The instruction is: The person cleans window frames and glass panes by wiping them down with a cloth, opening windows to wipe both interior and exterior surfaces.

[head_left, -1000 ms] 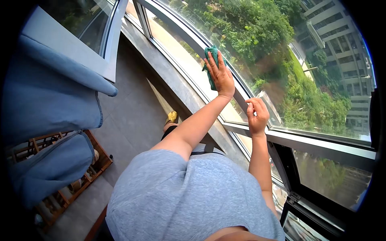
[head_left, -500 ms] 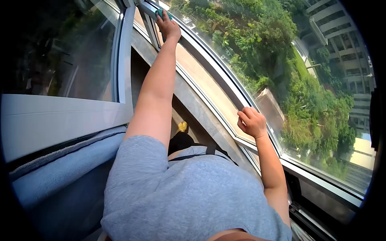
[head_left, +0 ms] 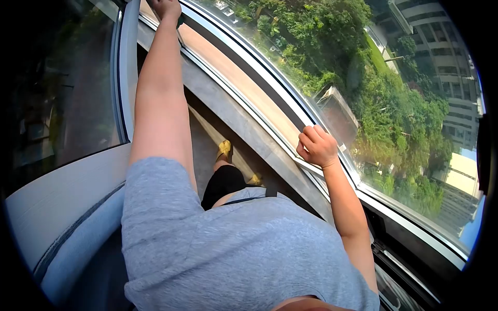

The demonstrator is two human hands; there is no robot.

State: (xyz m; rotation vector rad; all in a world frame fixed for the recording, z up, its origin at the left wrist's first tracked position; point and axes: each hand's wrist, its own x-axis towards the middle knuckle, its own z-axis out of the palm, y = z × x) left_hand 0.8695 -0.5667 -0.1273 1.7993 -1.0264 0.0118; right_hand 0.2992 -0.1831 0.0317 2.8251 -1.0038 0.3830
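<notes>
My left hand [head_left: 167, 7] is stretched out to the top edge of the view, at the far end of the window frame. Its fingers are partly cut off and look closed. A dark teal sliver of the cloth [head_left: 180, 22] shows beside the wrist; the rest of it is hidden. Nearer to me, my right hand [head_left: 317, 146] is curled over the edge of the open window's white frame [head_left: 280, 83], its fingers bent round it. The window glass [head_left: 332, 67] lies beyond both hands.
A grey stone sill [head_left: 233, 111] runs diagonally below the window. At left stand another glass pane [head_left: 67, 98] and light blue fabric [head_left: 96, 233]. My yellow shoe [head_left: 224, 150] is on the floor. Trees and buildings [head_left: 451, 88] show outside, far below.
My left hand has shifted up and left along the frame, taking the teal cloth nearly out of view. My right hand keeps its place on the frame. My view has turned slightly.
</notes>
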